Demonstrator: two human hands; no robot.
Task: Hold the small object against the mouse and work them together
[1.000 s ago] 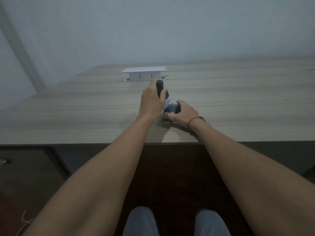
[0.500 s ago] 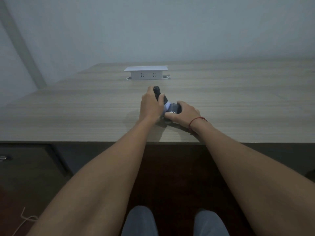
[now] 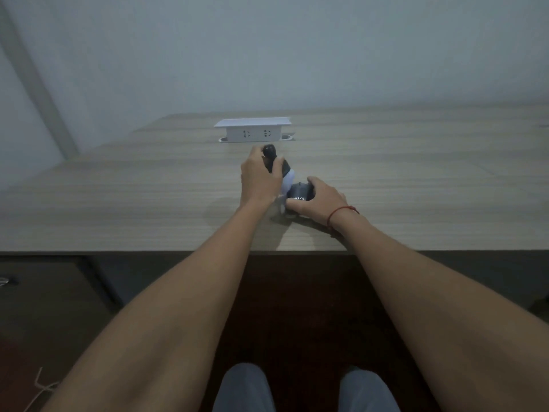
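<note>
While the left hand (image 3: 259, 179) wraps its fingers round a black handle (image 3: 271, 159) and the right hand (image 3: 319, 200) grips a dark block (image 3: 298, 193) on the counter (image 3: 118, 203), a sideways pull could slip the pale part (image 3: 287, 182) between them. Beyond both hands stands a white socket box (image 3: 252, 130), close enough to be struck.

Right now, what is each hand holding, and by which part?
The left hand grips the black handle near its upper end. The right hand holds the dark round base from its right side, on the wooden table.
</note>
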